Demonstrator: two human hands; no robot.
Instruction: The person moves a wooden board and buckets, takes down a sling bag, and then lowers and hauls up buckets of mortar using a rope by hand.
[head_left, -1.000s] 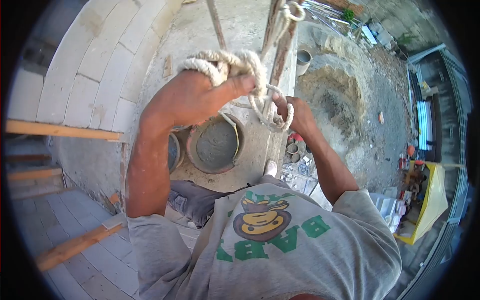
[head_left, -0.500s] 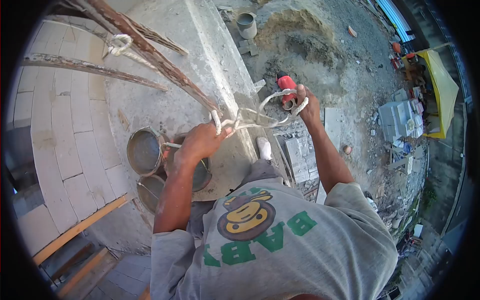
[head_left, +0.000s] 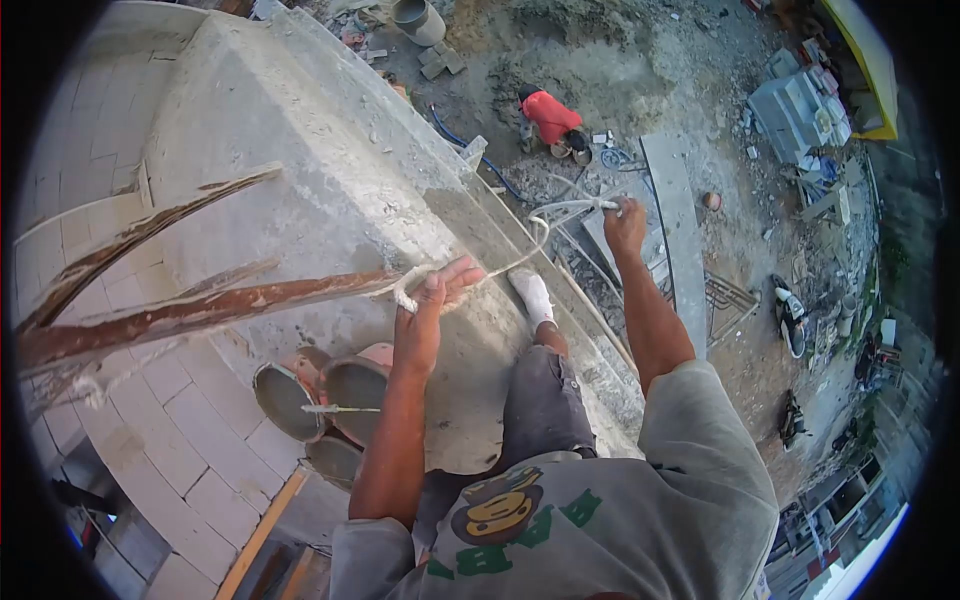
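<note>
My left hand is at the end of a reddish-brown wooden pole. A white rope loops around that end and runs between its thumb and partly stretched fingers. Out over the ledge, my right hand is closed on the same rope, near a knot with a loose strand trailing from it. A stretch of rope sags between the two hands. Below my left forearm stand several buckets of grey wet mix, with a thin pale cord across them.
A concrete ledge drops away to the ground far below. A person in a red top bends there, near a large grey bucket and a long board. Block walling and other wooden poles are at left.
My view has shifted, and the pole now lies nearly level across it. My right hand has drawn the wide rope loop into a narrower bundle. My left hand's fingers have straightened somewhat.
</note>
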